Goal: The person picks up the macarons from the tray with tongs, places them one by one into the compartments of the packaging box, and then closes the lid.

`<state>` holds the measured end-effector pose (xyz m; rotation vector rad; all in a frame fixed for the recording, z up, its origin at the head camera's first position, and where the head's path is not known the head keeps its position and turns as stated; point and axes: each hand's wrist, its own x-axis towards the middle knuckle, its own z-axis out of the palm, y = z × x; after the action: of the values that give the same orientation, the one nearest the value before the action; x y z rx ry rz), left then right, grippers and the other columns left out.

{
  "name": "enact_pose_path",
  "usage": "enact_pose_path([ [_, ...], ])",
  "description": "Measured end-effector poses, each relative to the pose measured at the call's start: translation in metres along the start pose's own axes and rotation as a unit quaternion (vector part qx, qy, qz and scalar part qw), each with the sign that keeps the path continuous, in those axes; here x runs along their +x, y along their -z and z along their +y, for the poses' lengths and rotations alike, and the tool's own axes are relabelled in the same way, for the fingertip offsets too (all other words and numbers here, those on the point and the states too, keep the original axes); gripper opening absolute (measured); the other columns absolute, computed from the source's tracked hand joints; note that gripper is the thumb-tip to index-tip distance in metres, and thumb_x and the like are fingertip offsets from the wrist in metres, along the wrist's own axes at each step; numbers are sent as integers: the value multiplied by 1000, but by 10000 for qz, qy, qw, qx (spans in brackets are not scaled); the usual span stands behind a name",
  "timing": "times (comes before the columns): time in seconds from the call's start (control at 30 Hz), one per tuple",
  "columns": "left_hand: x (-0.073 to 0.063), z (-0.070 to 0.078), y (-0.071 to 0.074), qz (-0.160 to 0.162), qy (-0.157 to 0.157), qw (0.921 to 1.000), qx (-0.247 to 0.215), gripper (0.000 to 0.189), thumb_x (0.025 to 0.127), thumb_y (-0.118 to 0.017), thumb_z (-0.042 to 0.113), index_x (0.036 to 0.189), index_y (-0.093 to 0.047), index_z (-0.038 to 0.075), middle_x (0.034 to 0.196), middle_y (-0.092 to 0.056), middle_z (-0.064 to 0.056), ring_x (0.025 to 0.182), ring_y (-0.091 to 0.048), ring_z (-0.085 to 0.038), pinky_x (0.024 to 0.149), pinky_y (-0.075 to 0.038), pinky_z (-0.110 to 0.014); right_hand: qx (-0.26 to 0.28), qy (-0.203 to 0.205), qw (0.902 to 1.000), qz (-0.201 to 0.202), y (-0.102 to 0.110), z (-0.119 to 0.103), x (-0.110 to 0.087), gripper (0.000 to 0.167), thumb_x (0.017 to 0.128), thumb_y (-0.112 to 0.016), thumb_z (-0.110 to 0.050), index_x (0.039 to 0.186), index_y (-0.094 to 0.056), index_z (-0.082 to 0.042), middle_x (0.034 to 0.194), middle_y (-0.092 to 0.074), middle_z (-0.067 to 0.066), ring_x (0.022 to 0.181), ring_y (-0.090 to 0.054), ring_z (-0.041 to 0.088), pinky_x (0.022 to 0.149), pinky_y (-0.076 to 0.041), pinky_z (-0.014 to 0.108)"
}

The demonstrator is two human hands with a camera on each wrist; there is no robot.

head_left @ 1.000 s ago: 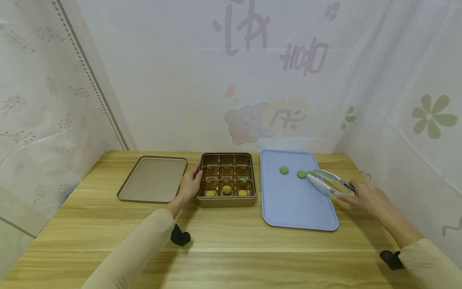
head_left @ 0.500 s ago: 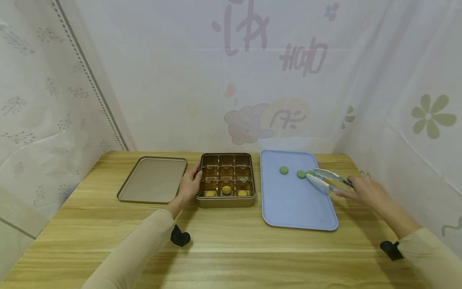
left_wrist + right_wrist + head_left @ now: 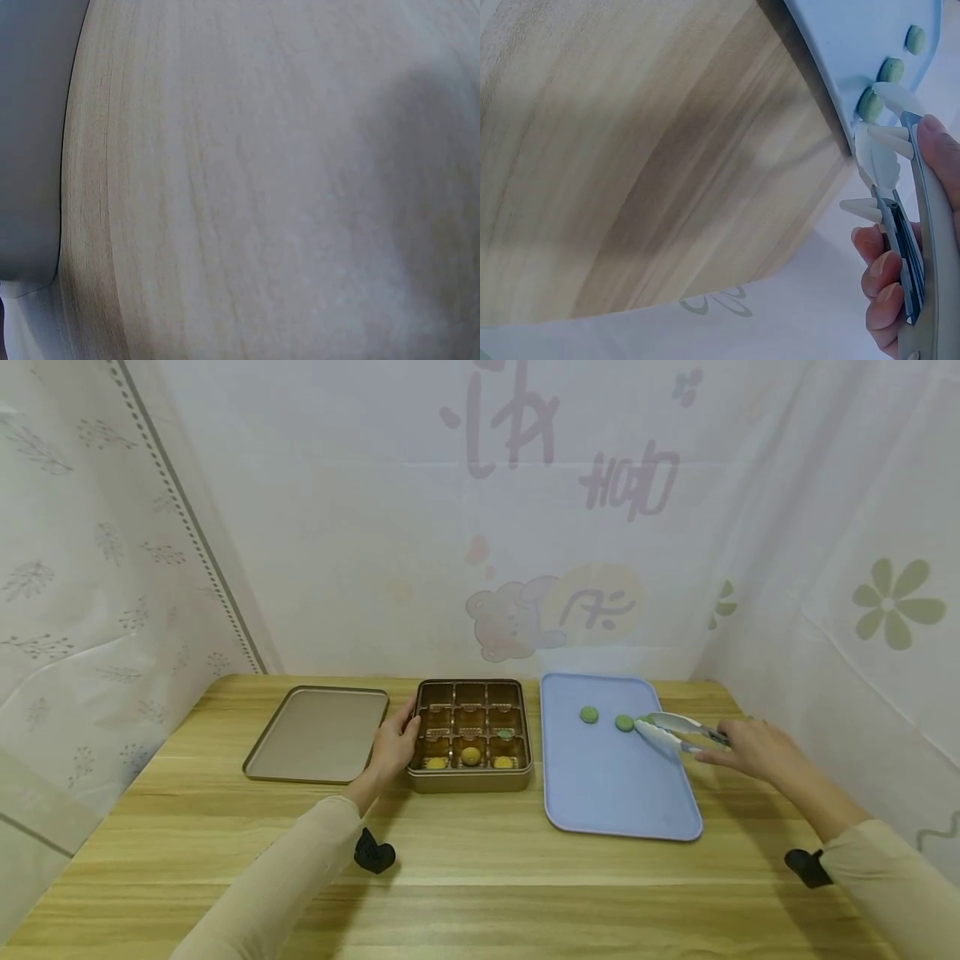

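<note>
In the head view my left hand (image 3: 393, 745) rests against the left side of a bronze square tin (image 3: 471, 783), fingers fairly straight. The tin's divided insert holds yellow cookies (image 3: 470, 756) in the front row and a green cookie (image 3: 506, 735) in the right middle compartment. My right hand (image 3: 759, 750) grips white-tipped tongs (image 3: 658, 735) over the right edge of a light blue tray (image 3: 615, 785). The tongs' tips stand apart beside the rightmost green cookie (image 3: 870, 105), partly covering it. Two more green cookies (image 3: 589, 715) lie to its left. The left wrist view misses the left hand.
A flat bronze lid (image 3: 318, 735) lies left of the tin on the wooden table (image 3: 480, 893). A printed white curtain (image 3: 337, 527) hangs behind the table and along both sides. Black wrist pieces (image 3: 373, 852) sit below the forearms.
My right hand and the tongs have shifted slightly left, bringing the tips a little farther over the rightmost green cookie. My left hand and the tin have stayed put.
</note>
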<state>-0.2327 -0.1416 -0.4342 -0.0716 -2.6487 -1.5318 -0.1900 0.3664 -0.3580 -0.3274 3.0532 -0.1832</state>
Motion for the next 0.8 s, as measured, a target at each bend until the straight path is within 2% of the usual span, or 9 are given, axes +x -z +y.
enact_pose_path([
  [0.07,1,0,-1,47,-17,10000,40,46,102,-40,14,147,-32,5,147,-36,-16,68,-54,-19,72,-43,-31,-5,35,10000,35,-1,0,0,43,80,-71,-45,68,-50,-9,58,-43,-1,54,-40,15,46,-31,27],
  [0.13,1,0,-1,85,-43,9999,89,46,102,-40,13,146,-33,5,147,-37,-17,84,-54,-25,82,-42,-36,-19,73,9999,110,-3,0,-1,42,80,-72,-43,67,-50,-9,58,-42,-1,54,-39,16,47,-30,27],
  [0.17,1,0,-1,99,-36,9999,98,46,102,-40,13,146,-33,5,147,-37,-17,88,-53,-26,85,-41,-36,-32,98,9998,155,-4,0,-1,42,80,-72,-43,67,-50,-9,58,-42,-1,55,-39,16,47,-30,28],
  [0.3,1,0,-1,75,-19,9999,94,46,102,-40,14,146,-32,4,147,-36,-17,65,-44,-26,81,-40,-36,-106,111,9995,258,-7,1,-1,42,79,-72,-43,66,-51,-9,58,-43,-1,57,-38,18,50,-29,29],
  [0.4,0,0,0,37,-18,10000,35,46,102,-40,14,147,-32,4,147,-36,-16,69,-46,-27,81,-40,-37,-35,85,9996,269,-9,1,-1,42,79,-72,-43,67,-52,-9,59,-45,-1,57,-40,18,50,-29,29],
  [0.53,-1,0,0,12,-52,10000,-4,46,102,-39,14,147,-32,5,148,-35,-16,100,-55,-34,95,-41,-40,130,47,9995,273,-11,0,-3,41,80,-71,-43,68,-53,-8,59,-45,-1,57,-40,17,48,-31,28],
  [0.63,-1,1,1,11,-53,10000,-6,46,102,-39,14,147,-32,4,148,-35,-16,127,-44,-35,106,-35,-47,176,20,9994,291,-13,1,-5,41,80,-71,-43,69,-54,-7,60,-45,-1,56,-40,16,47,-31,28],
  [0.7,-1,1,1,23,-46,10000,-6,46,102,-40,14,146,-32,4,148,-35,-16,135,-33,-33,108,-32,-48,212,-5,9994,290,-13,2,-6,41,80,-71,-42,70,-54,-6,60,-45,-1,56,-40,16,46,-31,28],
  [0.8,-2,2,1,25,-57,10000,-15,46,102,-40,14,146,-33,3,147,-36,-17,135,-34,-33,107,-34,-49,284,-47,9992,275,-14,3,-7,42,81,-72,-42,71,-55,-5,59,-44,-1,55,-41,15,46,-32,27],
])
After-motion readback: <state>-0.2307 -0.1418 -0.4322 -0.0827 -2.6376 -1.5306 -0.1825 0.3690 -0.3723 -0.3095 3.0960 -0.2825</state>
